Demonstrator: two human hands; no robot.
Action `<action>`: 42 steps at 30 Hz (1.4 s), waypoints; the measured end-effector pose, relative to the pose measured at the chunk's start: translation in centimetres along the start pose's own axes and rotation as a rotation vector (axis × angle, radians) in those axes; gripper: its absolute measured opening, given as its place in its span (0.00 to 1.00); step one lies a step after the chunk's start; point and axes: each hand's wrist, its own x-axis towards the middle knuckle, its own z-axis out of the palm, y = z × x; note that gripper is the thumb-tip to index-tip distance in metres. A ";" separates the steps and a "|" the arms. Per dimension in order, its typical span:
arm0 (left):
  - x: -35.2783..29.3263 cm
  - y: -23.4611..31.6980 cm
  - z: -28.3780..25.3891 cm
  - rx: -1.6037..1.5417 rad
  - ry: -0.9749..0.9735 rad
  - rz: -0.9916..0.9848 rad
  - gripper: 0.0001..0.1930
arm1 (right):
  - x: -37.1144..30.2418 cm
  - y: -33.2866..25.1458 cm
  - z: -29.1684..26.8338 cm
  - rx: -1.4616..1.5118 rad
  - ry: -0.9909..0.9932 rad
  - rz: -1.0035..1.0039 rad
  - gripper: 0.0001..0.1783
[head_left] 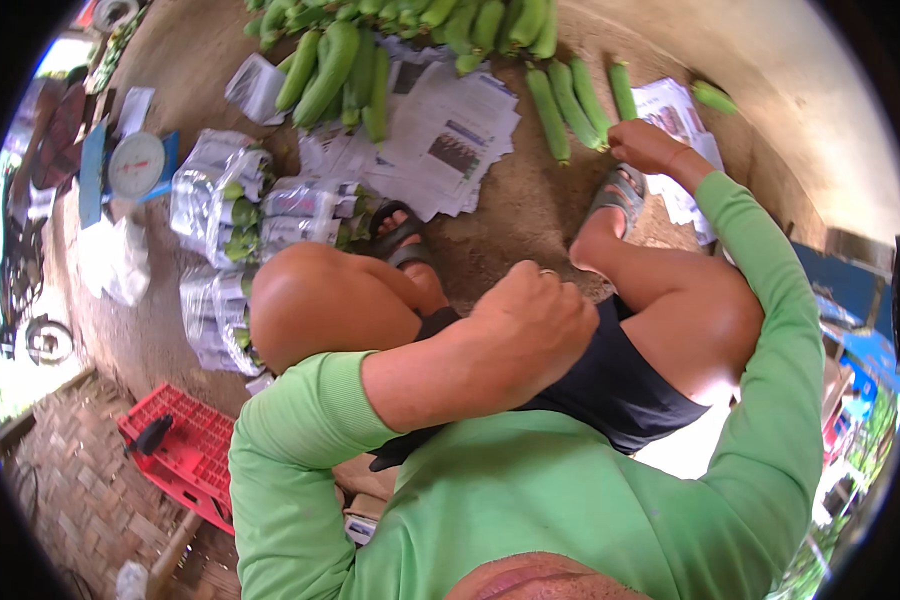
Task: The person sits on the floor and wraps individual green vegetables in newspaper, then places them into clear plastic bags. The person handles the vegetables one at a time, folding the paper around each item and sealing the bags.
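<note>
My left hand [535, 325] is closed in a fist above my lap, a ring on one finger; its back hides whatever the fingers may hold. My right hand [648, 150] reaches out past my right knee, its fingers bent together beside the lower end of a long green cucumber [622, 92]. Whether it touches that cucumber or pinches something small, I cannot make out. Just left of this hand, a few more cucumbers [560, 105] lie side by side on the floor. Printed paper sheets [705, 150] are spread to its right.
A heap of cucumbers [332, 75] lies at the far side, partly over newspaper sheets [460, 135]. Clear plastic packs of green vegetables [215, 190] sit left of my feet. Beyond them stands a dial scale [137, 165]. A red crate [185, 445] is at the lower left.
</note>
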 end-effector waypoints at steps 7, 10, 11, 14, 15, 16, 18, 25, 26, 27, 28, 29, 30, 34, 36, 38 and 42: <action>-0.1 -0.5 -1.7 0.002 0.009 -0.018 0.13 | 8.8 0.2 -1.8 -0.092 -0.058 -0.070 0.09; -0.7 -1.2 -1.6 -0.014 0.059 -0.060 0.12 | 13.3 1.1 -3.4 -0.131 0.060 0.018 0.12; -0.8 -1.2 -1.5 -0.009 0.078 -0.084 0.12 | 14.1 1.2 -3.1 -0.046 0.115 0.071 0.13; -0.5 -1.5 -1.9 0.017 0.088 -0.126 0.13 | 15.7 2.8 -1.6 0.132 0.197 0.221 0.17; -0.3 -1.7 -2.0 0.023 0.085 -0.121 0.13 | 15.9 3.4 -0.3 0.099 0.186 0.177 0.16; -0.3 -1.8 -2.1 0.008 0.051 -0.115 0.13 | 16.1 3.9 1.3 0.060 0.176 0.132 0.16; -0.3 -2.0 -2.1 -0.026 -0.015 -0.088 0.14 | 16.3 4.2 4.5 0.082 0.149 0.133 0.16; 0.0 -3.2 -2.9 0.014 -0.017 -0.081 0.19 | 19.3 -1.0 13.8 0.339 0.204 0.192 0.20; 0.2 -3.1 -2.8 0.018 -0.007 -0.073 0.18 | 20.0 -1.0 15.2 0.301 0.193 0.202 0.23; 0.3 -2.8 -2.5 0.019 0.000 -0.080 0.18 | 20.8 -2.2 16.2 0.301 0.284 0.257 0.27; 0.3 -2.6 -2.3 0.028 0.007 -0.083 0.16 | 21.5 -3.5 16.8 0.298 0.376 0.313 0.30; 0.3 -2.3 -2.2 0.037 0.014 -0.085 0.14 | 21.8 -4.2 17.1 0.295 0.469 0.369 0.34; 0.2 -2.1 -2.1 0.051 0.022 -0.094 0.13 | 22.2 -4.6 16.8 0.292 0.479 0.375 0.36; 0.0 -2.0 -2.4 0.037 -0.004 -0.113 0.12 | 23.8 -5.0 14.1 0.303 0.390 0.452 0.41; 0.2 -2.3 -2.5 0.021 -0.042 -0.138 0.12 | 24.3 -4.8 13.1 0.293 0.361 0.488 0.39; 0.4 -2.7 -2.8 0.006 -0.037 -0.150 0.15 | 24.6 -4.2 12.9 0.262 0.413 0.501 0.34; 1.0 -3.2 -2.8 -0.043 -0.032 -0.156 0.19 | 26.5 0.0 14.7 0.258 0.499 0.377 0.18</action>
